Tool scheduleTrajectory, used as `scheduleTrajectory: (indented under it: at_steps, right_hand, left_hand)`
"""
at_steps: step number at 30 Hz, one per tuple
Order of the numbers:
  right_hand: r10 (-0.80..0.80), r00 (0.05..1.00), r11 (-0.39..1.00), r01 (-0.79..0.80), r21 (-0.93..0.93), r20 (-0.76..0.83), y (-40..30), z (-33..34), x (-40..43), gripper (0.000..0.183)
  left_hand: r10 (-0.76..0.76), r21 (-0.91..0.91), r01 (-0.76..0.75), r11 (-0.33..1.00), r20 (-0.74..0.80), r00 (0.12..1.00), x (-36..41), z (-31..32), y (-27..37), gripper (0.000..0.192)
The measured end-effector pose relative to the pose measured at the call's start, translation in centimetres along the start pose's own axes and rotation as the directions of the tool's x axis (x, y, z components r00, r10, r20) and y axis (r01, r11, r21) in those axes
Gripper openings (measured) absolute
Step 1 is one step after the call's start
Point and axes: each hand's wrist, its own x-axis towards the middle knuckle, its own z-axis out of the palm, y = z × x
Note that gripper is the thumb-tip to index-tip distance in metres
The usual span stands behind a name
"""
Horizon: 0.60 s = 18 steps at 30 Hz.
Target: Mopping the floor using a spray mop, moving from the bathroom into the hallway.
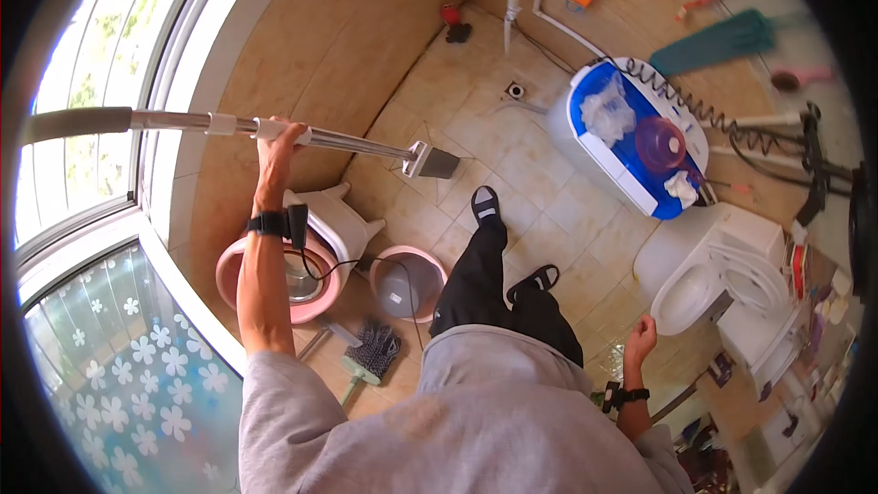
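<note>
My left hand (281, 134) grips the white sleeve on the metal pole of a mop (357, 143). Toward the upper left the pole ends in a grey foam grip (79, 125). Its white and dark-grey mop head (433, 161) appears over the tiled floor (511, 144), beyond my foot; contact with the floor is hard to judge. At the lower right, my right hand (639, 342) hangs beside the toilet (693, 291), fingers curled in, with nothing visible in it. Each wrist wears a black strap with a device.
Left of my legs stand a pink bucket (409, 281), a pink basin (230, 274), a white plastic stool (343, 223) and a string mop (374, 353). A blue-and-white washing machine (583, 144) stands at right, below a coiled cord (675, 92). A floor drain (514, 90) lies ahead.
</note>
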Motion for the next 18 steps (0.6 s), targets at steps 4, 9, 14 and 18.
scheduleTrajectory:
  at_steps: [4, 9, 14, 18]
  right_hand:
    - [0.03, 0.999, 0.992, -0.024, 0.125, -0.04, 4.0, 0.5, -0.5, 0.02]
    - [0.073, 0.992, 0.97, -0.047, 0.237, -0.103, 8.8, 0.3, -3.1, 0.021]
    - [0.148, 0.963, 0.925, -0.053, 0.376, -0.227, 11.3, -2.1, -7.5, 0.021]
    - [0.182, 0.924, 0.934, -0.055, 0.354, -0.336, 12.1, -3.2, -10.4, 0.018]
  left_hand:
    - [0.103, 0.07, -0.095, 0.993, -0.109, 0.989, -9.0, 2.9, 5.2, 0.031]
    - [0.169, 0.167, -0.142, 0.976, -0.162, 0.972, -18.7, 6.3, 9.9, 0.033]
    - [0.327, 0.162, -0.321, 0.933, -0.007, 0.945, -26.6, 10.3, 12.3, 0.029]
    - [0.335, 0.193, -0.34, 0.92, 0.058, 0.94, -29.5, 13.0, 11.9, 0.025]
